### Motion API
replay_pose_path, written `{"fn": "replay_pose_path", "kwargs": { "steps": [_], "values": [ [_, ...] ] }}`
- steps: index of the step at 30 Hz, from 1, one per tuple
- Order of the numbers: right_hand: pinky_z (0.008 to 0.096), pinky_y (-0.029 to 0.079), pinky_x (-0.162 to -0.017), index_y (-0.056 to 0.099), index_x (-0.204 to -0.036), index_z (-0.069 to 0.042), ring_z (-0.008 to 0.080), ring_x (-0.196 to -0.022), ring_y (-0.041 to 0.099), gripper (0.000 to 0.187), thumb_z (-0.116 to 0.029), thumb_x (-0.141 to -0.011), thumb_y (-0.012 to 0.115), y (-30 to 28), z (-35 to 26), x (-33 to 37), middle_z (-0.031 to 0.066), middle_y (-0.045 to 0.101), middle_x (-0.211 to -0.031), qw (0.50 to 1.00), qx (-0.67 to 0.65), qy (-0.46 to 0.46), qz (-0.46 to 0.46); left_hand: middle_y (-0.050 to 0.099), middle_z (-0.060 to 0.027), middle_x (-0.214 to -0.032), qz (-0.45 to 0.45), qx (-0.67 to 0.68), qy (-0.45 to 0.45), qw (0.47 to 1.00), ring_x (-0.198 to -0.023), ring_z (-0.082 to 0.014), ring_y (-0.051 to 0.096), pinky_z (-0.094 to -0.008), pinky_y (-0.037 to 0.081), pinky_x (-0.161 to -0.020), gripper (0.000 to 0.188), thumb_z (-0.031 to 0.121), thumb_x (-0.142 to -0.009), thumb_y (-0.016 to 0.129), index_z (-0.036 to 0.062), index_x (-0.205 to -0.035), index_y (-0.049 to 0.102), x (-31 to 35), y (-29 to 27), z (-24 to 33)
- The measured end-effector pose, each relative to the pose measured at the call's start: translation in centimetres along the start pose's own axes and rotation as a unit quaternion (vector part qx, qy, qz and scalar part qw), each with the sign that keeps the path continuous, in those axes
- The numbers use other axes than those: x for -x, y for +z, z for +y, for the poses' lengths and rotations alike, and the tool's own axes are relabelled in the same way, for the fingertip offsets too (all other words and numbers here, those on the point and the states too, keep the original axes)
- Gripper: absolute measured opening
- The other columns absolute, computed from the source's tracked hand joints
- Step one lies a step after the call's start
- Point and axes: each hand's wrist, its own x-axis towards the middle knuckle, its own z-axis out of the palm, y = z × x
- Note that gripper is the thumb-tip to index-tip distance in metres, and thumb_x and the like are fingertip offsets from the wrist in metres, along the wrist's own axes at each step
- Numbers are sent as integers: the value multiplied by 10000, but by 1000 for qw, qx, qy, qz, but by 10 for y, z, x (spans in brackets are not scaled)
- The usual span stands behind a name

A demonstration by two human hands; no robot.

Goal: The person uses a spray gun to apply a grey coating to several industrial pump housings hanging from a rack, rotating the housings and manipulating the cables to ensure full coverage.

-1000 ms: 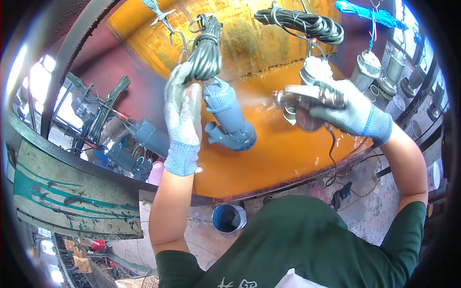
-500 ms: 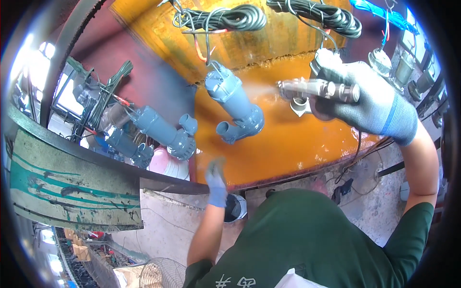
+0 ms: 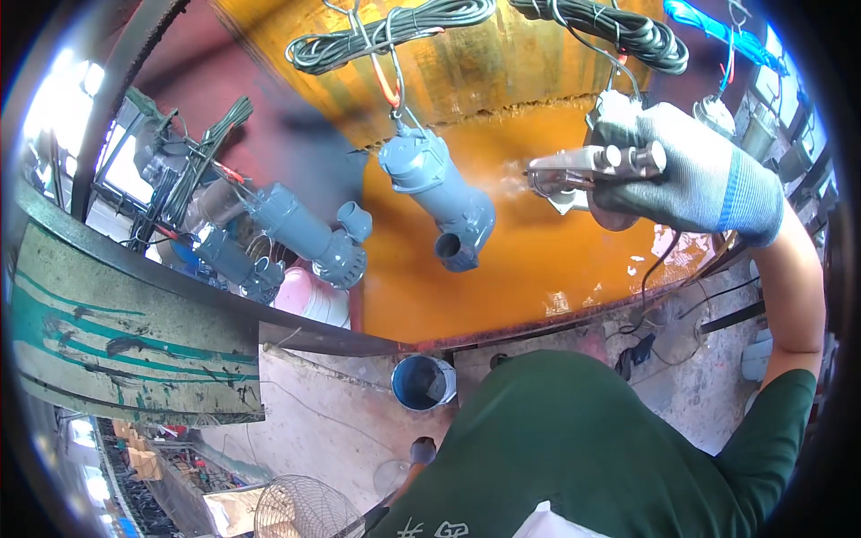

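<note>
- Right hand (image 3: 691,175): grey knit glove with blue cuff, fingers curled tight around the handle of a metal spray gun (image 3: 583,166); nozzle faces left, mist leaving it.
- Blue-grey submersible pump (image 3: 439,193): hangs tilted from a wire hook below a coiled dark cable (image 3: 395,31), just left of the nozzle, apart from it.
- Orange backdrop panel (image 3: 502,269): behind the pump.
- Left hand (image 3: 421,451): low beside the green shirt, mostly hidden; finger spread cannot be told.
- Blue paint bucket (image 3: 423,383): on the floor below.
- Further blue-grey pumps (image 3: 305,238): hang at left.

Bright daylight — left-edge glare, fisheye-bent rim, mostly sharp.
</note>
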Motion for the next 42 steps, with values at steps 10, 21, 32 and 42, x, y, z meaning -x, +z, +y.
{"fn": "replay_pose_path", "kwargs": {
  "steps": [10,21,32,42],
  "values": [
    [359,569,-694,630,-1026,-2,257,-724,738,240,-203,-971,749,4,5,5,120,723,-787,1000,7,14,17,794,-213,-1033,22,235,-86,968,-972,-379,756,-452,569,-849,326,275,-999,600,23,-1049,801,17,-52,97],
    [384,566,-834,692,-1208,-56,292,-899,701,359,-257,-930,797,-9,8,-8,133,690,-976,998,37,27,37,787,-207,-1139,6,83,8,996,-1094,-408,732,-484,560,-962,388,351,-991,558,85,-1097,818,-21,-6,60],
    [360,598,-719,680,-1156,-2,215,-712,761,255,-218,-1020,675,1,-3,-26,129,741,-791,998,40,-52,15,797,-168,-1148,-40,78,-108,990,-1099,-376,738,-463,562,-952,382,366,-985,570,117,-1111,830,0,-6,29],
    [372,558,-715,698,-1046,-34,245,-703,702,231,-230,-935,746,39,45,30,105,729,-782,989,-106,84,-56,664,-202,-1424,134,215,202,946,-1312,-379,618,-454,452,-1122,461,203,-1037,612,50,-1470,577,-43,-146,252]
  ]
}}
